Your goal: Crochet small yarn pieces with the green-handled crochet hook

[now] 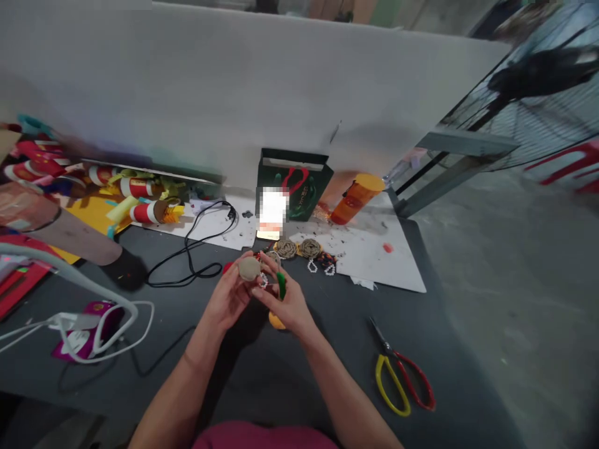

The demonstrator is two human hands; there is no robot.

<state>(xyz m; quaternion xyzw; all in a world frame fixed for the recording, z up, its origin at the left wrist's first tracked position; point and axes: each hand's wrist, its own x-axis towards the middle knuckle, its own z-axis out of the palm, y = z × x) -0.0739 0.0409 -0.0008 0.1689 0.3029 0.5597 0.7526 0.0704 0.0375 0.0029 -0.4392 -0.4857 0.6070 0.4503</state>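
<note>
My left hand (231,294) is closed around a round, grey-beige disc-like piece (249,269), held above the dark table. Close against it, my right hand (291,304) has its thumb and fingers bent toward the same piece. A narrow green piece (281,285) shows in the right hand; its kind is unclear. Between the hands hangs a short white bead chain (264,280). Below the right hand lies something orange-yellow (276,320), partly hidden. Just beyond the fingers, coiled brown rosettes (309,248) with white bead loops (312,265) lie in a row.
Yellow-and-red-handled scissors (392,368) lie at right. Behind stand a dark green paper bag (299,202), a blurred bright screen (272,209) and an orange canister (357,199). Black cable (189,249), white cables (116,349) and colourful rolled pieces (140,187) occupy the left. A fan (538,81) stands beyond.
</note>
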